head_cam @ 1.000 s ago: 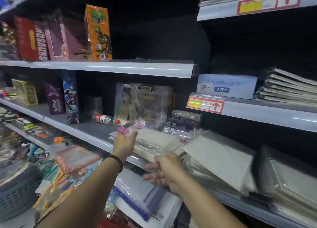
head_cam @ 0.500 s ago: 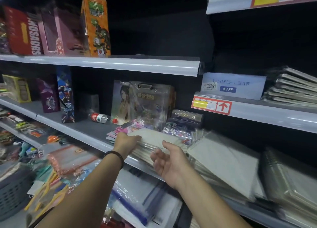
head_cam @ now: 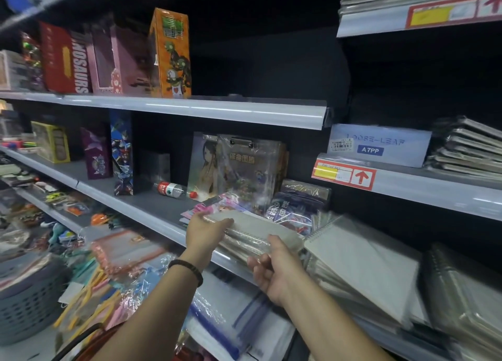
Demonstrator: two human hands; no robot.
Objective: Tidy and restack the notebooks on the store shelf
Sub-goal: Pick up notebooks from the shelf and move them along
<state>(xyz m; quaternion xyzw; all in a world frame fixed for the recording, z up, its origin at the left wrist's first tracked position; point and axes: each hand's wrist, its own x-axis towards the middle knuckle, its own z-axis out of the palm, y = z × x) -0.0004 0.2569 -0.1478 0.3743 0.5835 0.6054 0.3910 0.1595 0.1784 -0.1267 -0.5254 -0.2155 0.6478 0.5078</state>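
Observation:
A stack of grey spiral notebooks [head_cam: 260, 231] in clear wrap lies on the middle shelf [head_cam: 141, 208], partly over pink comic-style booklets [head_cam: 217, 201]. My left hand [head_cam: 206, 233] grips the stack's left end, thumb on top. My right hand [head_cam: 274, 271] holds the stack's front right edge with curled fingers. To the right lies a larger pile of grey spiral notebooks [head_cam: 361, 263], then another wrapped pile [head_cam: 461, 292] at the far right.
Clipboards and a poster [head_cam: 244, 167] stand behind the stack, with a small bottle [head_cam: 171, 189] lying to their left. Toy boxes [head_cam: 168, 53] fill the upper shelf. More notebooks [head_cam: 467, 148] sit on the right shelf. A grey basket [head_cam: 30, 303] stands at lower left.
My left hand came down from holding a pink item and took the stack's left end. My right hand rose from below the shelf edge to grasp the stack's front edge.

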